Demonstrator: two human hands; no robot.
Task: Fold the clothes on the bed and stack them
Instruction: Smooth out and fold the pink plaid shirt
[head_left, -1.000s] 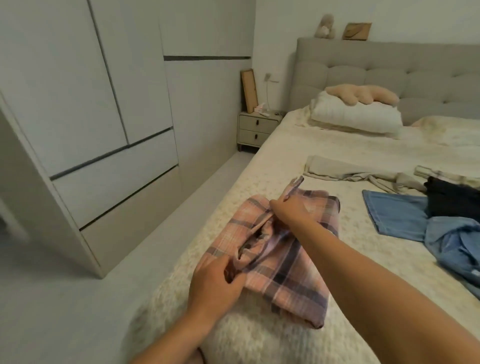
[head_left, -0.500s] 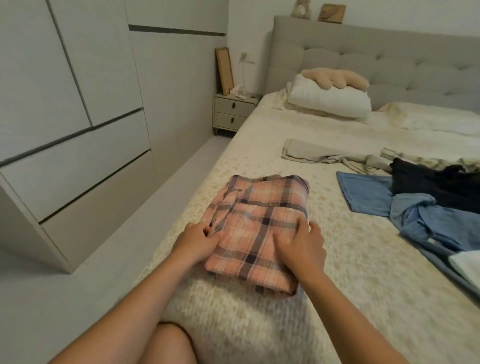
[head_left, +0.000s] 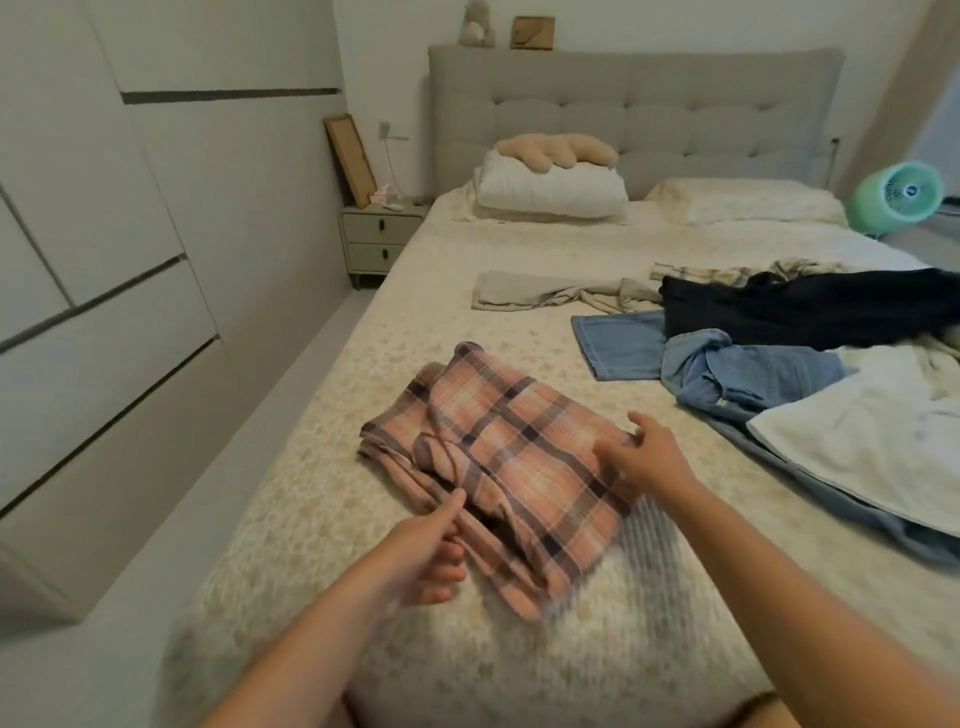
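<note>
Plaid garment (head_left: 511, 467): pink check, folded into a rough bundle at centre frame near the lower-left edge of the bed (head_left: 415, 332). We read that spot as the start of the stack, kept apart from the unfolded clothes.
Fold quality: layers uneven, loose flap along the bundle's lower-left side. We judge it needs squaring before anything goes on top.
Left hand (head_left: 423, 556): lower centre, at the bundle's near-left edge. Thumb points up along the fabric, fingers curl under the palm. We cannot tell whether they grip the cloth or only touch it; it looks placed to tuck the loose edge.
Right hand (head_left: 647, 457): right of centre, fingers spread and relaxed, palm down on the bundle's right edge. Holding nothing; we read it as pinning or smoothing the top layer.
Unfolded pile: right side of frame, well apart from the bundle. Denim piece (head_left: 727, 364), dark garment (head_left: 805, 306) lying over it, white garment (head_left: 872, 431) nearest the lower right.
Beige garment (head_left: 561, 293): flat, just above centre, between the bundle and the pillows (head_left: 550, 189).
Progress: one item about folded, at least four to go, by our count.
Risk: bundle sits close to the mattress edge; a taller stack there could slide off.
</note>
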